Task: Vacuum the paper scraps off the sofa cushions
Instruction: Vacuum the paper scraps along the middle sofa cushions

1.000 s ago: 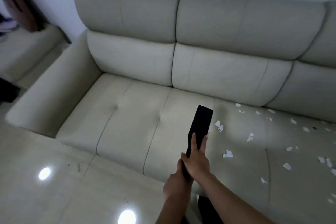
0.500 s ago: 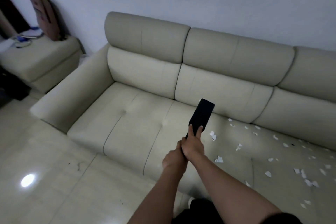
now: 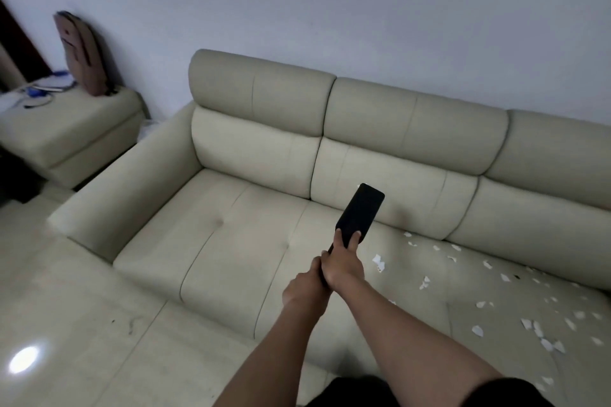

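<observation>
Left hand (image 3: 305,286) and right hand (image 3: 344,266) grip a vacuum (image 3: 360,213) over the sofa (image 3: 231,241); left cushions look clean, paper scraps (image 3: 529,324) litter the right.

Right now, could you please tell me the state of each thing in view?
Black flat handheld vacuum: gripped by both hands, pointed at the beige upholstered sofa.
White torn paper scraps: scattered on the sofa's middle and right seat cushions.
Left hand: grips the vacuum's handle.
Right hand: grips the vacuum further up.
Brown backpack: propped upright against the wall.
</observation>
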